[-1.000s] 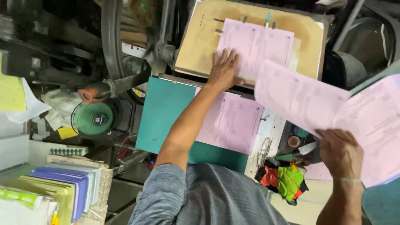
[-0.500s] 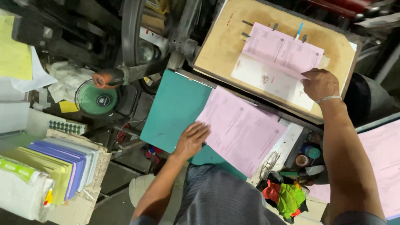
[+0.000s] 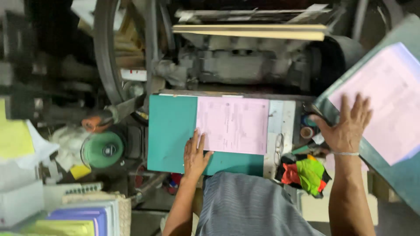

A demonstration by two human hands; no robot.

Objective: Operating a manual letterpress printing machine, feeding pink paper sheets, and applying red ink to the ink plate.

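My right hand [image 3: 348,129] has swung from the far board to lie flat and open on the pink stack [image 3: 389,100] at right, while my left hand [image 3: 195,155], open, holds nothing, pressing the pink sheet [image 3: 232,124] on the teal board [image 3: 171,131].

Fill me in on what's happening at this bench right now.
A person stands at a printing machine handling pink paper. The left hand lies flat on the teal board, touching the lower left corner of the pink sheet on it. The right hand is spread on the edge of a second stack of pink sheets off to the right. A bright crumpled rag lies between the two.
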